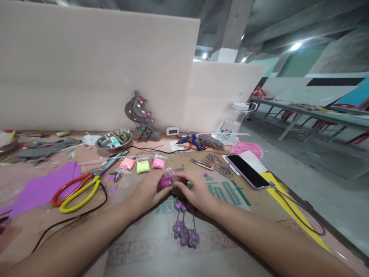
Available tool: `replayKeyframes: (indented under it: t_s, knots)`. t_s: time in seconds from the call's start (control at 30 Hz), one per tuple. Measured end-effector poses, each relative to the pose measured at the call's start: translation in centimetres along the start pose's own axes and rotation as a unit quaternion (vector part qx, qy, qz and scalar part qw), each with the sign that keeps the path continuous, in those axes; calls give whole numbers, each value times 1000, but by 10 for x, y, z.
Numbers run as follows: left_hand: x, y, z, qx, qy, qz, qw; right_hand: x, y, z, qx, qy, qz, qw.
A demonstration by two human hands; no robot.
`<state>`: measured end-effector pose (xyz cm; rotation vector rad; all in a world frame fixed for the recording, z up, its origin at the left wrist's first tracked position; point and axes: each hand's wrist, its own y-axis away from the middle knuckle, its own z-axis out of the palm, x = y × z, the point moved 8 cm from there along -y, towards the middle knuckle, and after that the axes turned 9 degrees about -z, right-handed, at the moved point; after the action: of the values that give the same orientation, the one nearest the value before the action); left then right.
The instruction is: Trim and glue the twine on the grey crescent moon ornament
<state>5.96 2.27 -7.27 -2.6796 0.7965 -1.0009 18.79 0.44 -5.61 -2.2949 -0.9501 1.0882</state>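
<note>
Near the middle of the table, my left hand (152, 188) is closed on a small clear bag of magenta clay (165, 181). My right hand (193, 189) meets it from the right, its thumb and fingers pinched together beside the bag; what they hold is mostly hidden. Below the right hand lies a grey craft piece with hanging strands (184, 217), which end in grey flower shapes with purple spots. Its upper part is covered by the hands. Packets of orange clay (127, 164), yellow clay (143, 166) and pink clay (158, 163) lie just beyond the left hand.
Large scissors (96, 179) and purple paper (49, 186) lie left. Behind are a metal bowl (100, 143), a grey moon-shaped ornament (138, 111) and a blue glue gun (192, 141). A phone (248, 171), small snips (203, 165) and a clear bottle (230, 125) are right.
</note>
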Motion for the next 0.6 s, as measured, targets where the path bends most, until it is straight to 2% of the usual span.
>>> replayKeyframes:
  t_s: [0.13,0.27,0.33,0.5,0.6]
  knots:
    - [9,4,-2,-26,51,-18,998,-5,0,0,9,-24,-30,999]
    - [17,11,-4,-23,100,-14,995,-15,3,14,-72,-47,-73,994]
    - [15,14,-1,-20,107,-18,994,-16,5,17,-84,-48,-73,993]
    - [2,13,3,-8,128,-53,990,-12,3,2,19,-48,-48,998]
    - [-3,10,5,-18,148,-82,985,-6,4,1,34,-44,-18,998]
